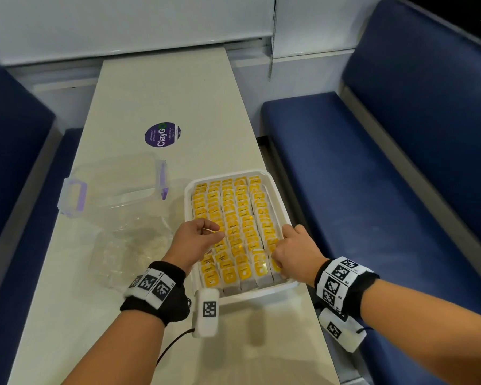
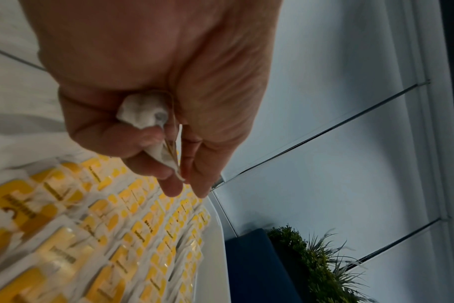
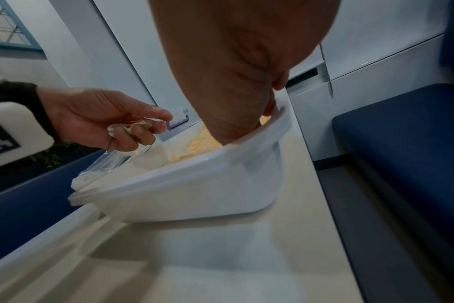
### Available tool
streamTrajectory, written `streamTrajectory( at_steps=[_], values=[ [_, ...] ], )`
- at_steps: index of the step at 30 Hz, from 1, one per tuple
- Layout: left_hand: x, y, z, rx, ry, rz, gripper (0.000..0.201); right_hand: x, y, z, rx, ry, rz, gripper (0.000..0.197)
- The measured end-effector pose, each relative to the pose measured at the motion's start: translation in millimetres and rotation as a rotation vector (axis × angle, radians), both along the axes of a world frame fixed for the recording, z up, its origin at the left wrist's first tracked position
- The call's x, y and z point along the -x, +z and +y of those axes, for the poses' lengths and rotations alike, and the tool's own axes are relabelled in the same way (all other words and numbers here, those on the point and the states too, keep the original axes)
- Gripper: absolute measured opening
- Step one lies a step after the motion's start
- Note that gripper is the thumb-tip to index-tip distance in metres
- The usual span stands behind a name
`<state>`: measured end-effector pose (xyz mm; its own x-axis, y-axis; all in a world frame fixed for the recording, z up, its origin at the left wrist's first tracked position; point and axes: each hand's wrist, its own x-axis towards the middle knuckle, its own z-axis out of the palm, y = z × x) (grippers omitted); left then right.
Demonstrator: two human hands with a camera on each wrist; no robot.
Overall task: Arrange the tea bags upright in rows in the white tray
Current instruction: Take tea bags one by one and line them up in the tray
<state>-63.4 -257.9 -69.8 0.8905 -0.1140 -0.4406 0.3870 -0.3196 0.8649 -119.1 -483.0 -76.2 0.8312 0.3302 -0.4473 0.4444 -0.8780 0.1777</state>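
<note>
A white tray on the pale table holds several rows of upright tea bags with yellow tags. My left hand hovers over the tray's left row and pinches a white tea bag between thumb and curled fingers. The same hand shows in the right wrist view, above the tray wall. My right hand reaches down inside the tray at its right row, close to the rim. Its fingertips are hidden among the bags, so I cannot tell whether they grip anything.
A clear plastic box with purple latches stands left of the tray, and a crumpled clear bag lies in front of it. A purple sticker is farther back. Blue benches flank the table. The tray sits near the table's right edge.
</note>
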Motion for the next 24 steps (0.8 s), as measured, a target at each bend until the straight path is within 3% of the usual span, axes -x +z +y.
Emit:
streamTrajectory(
  at_steps=[10,14,17,21,24],
  values=[
    [-1,0,0,-0.005,0.017,0.022,0.013,-2,3,2,0.023,0.009,0.051,0.028],
    [-1,4,-4,0.061,0.092,0.102,0.035,-7,4,6,0.012,0.021,-0.023,0.031],
    [-1,9,-10,0.178,0.143,0.196,0.045,-20,16,13,-0.166,0.007,-0.077,0.028],
    [2,17,-17,0.392,0.195,0.315,0.062,-36,32,38,-0.634,-0.006,-0.09,0.037],
    [2,20,-18,0.442,0.193,0.312,0.07,-37,35,55,-0.828,-0.076,-0.018,0.039]
  ],
)
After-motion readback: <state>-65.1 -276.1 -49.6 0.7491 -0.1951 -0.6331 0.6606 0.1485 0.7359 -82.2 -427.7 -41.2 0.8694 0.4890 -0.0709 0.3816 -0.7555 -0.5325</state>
